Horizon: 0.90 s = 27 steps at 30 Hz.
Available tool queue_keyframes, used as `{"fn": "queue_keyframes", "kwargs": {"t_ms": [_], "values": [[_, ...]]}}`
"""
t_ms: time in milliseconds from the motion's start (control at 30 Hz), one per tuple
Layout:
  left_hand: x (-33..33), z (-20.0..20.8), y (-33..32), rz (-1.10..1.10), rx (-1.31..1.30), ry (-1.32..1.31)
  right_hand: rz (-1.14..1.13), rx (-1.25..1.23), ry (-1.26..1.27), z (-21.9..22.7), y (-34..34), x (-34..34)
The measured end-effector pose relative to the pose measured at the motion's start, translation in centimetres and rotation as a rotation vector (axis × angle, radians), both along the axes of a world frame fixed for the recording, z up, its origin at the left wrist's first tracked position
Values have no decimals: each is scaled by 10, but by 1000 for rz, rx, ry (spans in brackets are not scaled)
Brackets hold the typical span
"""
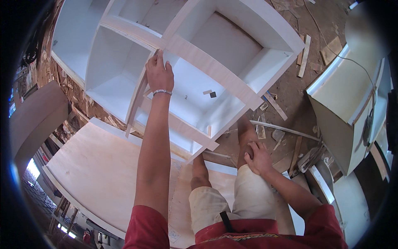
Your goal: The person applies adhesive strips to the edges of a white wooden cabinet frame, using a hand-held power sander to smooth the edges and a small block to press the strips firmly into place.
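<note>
A large cabinet frame (209, 62) with white inner compartments lies before me, its front faced in pale wood-grain. My left hand (160, 75), wearing a bracelet, reaches onto the middle of the frame, fingers closed at the upper end of a narrow wooden strip (139, 93). This strip runs down along a divider between two compartments; the palm hides part of the grip. Two small squares, one grey and one dark (213, 94), sit on the white panel beyond. My right hand (260, 158) rests on my knee with its fingers apart, holding nothing.
A broad pale wood panel (99, 166) lies at lower left, beside a curved brown panel (39, 118). To the right stands another cabinet piece (344, 103) with a cable (352, 60) over it. Wood offcuts (304, 56) and scraps litter the dirt floor.
</note>
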State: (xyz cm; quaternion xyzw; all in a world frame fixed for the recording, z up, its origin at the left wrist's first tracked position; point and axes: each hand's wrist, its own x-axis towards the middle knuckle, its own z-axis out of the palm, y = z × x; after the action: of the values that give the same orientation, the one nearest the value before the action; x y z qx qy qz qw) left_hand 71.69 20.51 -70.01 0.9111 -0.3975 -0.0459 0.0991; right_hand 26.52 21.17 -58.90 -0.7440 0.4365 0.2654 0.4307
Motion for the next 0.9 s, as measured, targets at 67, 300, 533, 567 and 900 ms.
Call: {"fn": "queue_keyframes", "kwargs": {"t_ms": [67,300,533,567,900], "values": [[-1,-2,-10,97,101,63,2,-2,-11,-2,-2,-3],[-16,3,-19,167,179,44,20,62,-21,0,-52,-7],[5,19,-49,185,334,130,163,100,5,-4,-59,-11],[7,22,-53,175,349,168,178,107,15,-4,-60,-10],[1,26,-54,223,364,180,322,129,79,8,-83,-2]]}}
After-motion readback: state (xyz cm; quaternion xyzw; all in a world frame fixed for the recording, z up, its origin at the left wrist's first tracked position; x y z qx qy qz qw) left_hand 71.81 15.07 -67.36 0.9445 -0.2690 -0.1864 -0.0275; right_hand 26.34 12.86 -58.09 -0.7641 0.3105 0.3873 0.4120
